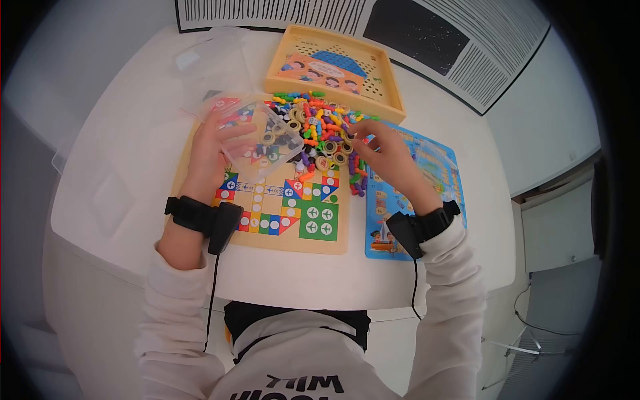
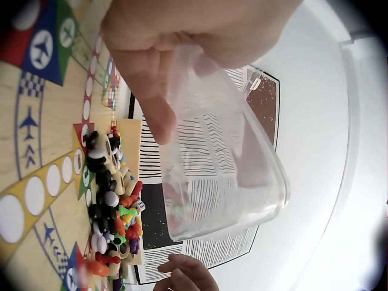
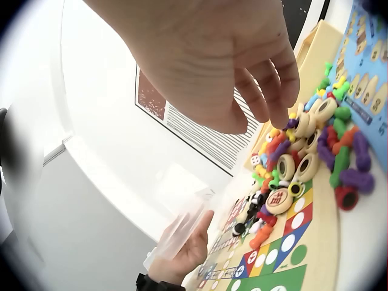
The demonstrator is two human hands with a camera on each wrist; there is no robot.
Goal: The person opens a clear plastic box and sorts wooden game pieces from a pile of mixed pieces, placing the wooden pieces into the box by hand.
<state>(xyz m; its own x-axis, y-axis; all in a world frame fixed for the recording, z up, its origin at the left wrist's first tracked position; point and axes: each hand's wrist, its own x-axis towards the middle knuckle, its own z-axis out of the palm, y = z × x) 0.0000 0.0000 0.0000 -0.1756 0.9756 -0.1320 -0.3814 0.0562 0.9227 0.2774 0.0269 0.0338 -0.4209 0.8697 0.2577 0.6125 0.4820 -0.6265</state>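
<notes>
At the left of the white counter (image 1: 107, 153), a sheer clear plastic piece (image 1: 217, 60) lies beyond the left hand (image 1: 217, 150). The left hand's grip is closed around one end of a clear plastic container (image 2: 218, 200), thumb on one side and fingers on the other. The container is held up over the left part of the game board (image 1: 320, 248), tilted; its long axis runs away from the hand, the far end pointing right, toward the heap of small coloured pieces (image 1: 320, 133). Which face is its mouth, I cannot tell. Behind the heap stands a yellow wooden tray (image 1: 383, 110). The right hand (image 1: 387, 157) comes in at the heap's right side, fingers bent downward and thumb set apart from them, fingertips at the pieces; whether this grip pinches one, I cannot tell. Farther right, partly under that forearm, lies a blue printed board (image 1: 453, 200).
</notes>
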